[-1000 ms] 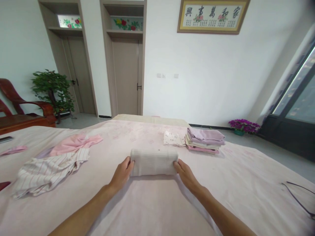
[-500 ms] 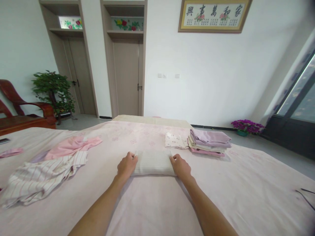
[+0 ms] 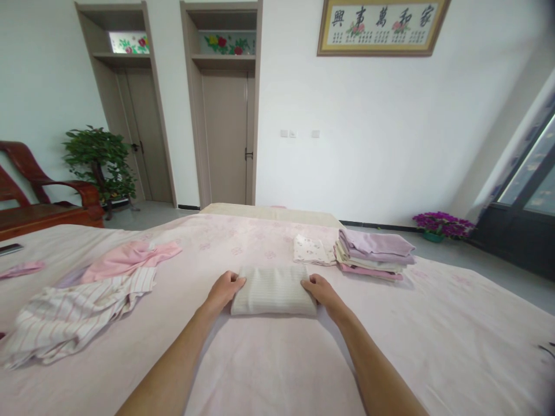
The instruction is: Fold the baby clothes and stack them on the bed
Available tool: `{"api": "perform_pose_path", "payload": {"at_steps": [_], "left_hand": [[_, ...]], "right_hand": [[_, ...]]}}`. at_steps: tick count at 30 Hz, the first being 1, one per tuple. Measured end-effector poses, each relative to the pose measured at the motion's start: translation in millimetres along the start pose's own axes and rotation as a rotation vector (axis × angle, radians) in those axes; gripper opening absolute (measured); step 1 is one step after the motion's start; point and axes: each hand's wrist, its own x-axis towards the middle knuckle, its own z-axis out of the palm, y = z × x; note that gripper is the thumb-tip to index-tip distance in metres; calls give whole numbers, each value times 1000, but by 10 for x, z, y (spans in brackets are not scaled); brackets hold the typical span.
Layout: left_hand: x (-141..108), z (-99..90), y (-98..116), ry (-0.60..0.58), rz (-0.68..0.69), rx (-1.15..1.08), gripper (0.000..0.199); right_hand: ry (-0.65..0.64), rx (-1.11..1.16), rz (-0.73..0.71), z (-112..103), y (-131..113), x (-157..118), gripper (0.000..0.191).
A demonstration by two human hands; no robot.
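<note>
A pale, finely striped garment [image 3: 273,292], folded into a flat rectangle, lies in front of me on the pink bedspread [image 3: 277,364]. My left hand [image 3: 226,288] pinches its left edge between thumb and fingers. On the opposite edge, my right hand [image 3: 321,289] grips it the same way. What kind of garment it is cannot be made out. Just beyond my right hand lies a small folded white cloth with a floral print [image 3: 313,249], touching a stack of folded clothes [image 3: 375,248] in lilac, cream and pink.
To the left, a crumpled striped garment [image 3: 78,315] and a pink garment [image 3: 130,260] lie loosely together. A phone [image 3: 11,249] rests at the far left edge. Dark thin cords or frames [image 3: 547,350] show at the right edge. A wooden chair [image 3: 52,190] stands past the bed.
The folded garment now lies flatter, its top face more fully seen, with both hands still on its side edges. The view has shifted slightly left.
</note>
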Motion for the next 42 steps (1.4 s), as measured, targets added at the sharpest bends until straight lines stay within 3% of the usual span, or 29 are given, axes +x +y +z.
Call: {"api": "perform_pose_path", "payload": {"at_steps": [4, 7, 9, 11, 14, 17, 20, 25, 27, 32, 34, 38, 42], "left_hand": [[-33, -91, 100, -50, 136, -253, 32], [-46, -176, 205, 70, 361, -464, 26], [-65, -196, 227, 170, 483, -424, 21], [-101, -178, 182, 205, 538, -286, 16], [-168, -119, 34, 115, 549, -107, 14], [-210, -90, -83, -10, 485, -91, 22], [-213, -116, -108, -11, 311, -153, 24], [-229, -176, -54, -26, 110, -216, 17], [-254, -165, -17, -55, 62, -231, 23], [-306, -79, 100, -76, -43, -296, 47], [-330, -73, 154, -90, -67, -360, 48], [-393, -116, 224, -182, -74, -496, 45], [-408, -127, 164, -266, -84, -366, 52]], "right_hand": [[-30, 267, -128, -82, -118, -80, 46], [121, 424, -368, -163, -204, -74, 52], [265, 303, -516, -192, -190, -67, 42], [330, 96, -612, -198, -106, -91, 34], [216, -113, -672, -194, 84, -174, 41], [98, -167, -657, -199, 247, -225, 48], [116, -61, -592, -205, 342, -196, 47], [195, 131, -233, -261, 328, -164, 40], [184, 125, -160, -298, 252, -196, 40], [137, -36, -70, -272, 40, -272, 43], [128, -3, -66, -221, 7, -277, 49], [98, 231, -86, -179, 56, -268, 55], [41, 178, -76, -241, 153, -238, 52]]}}
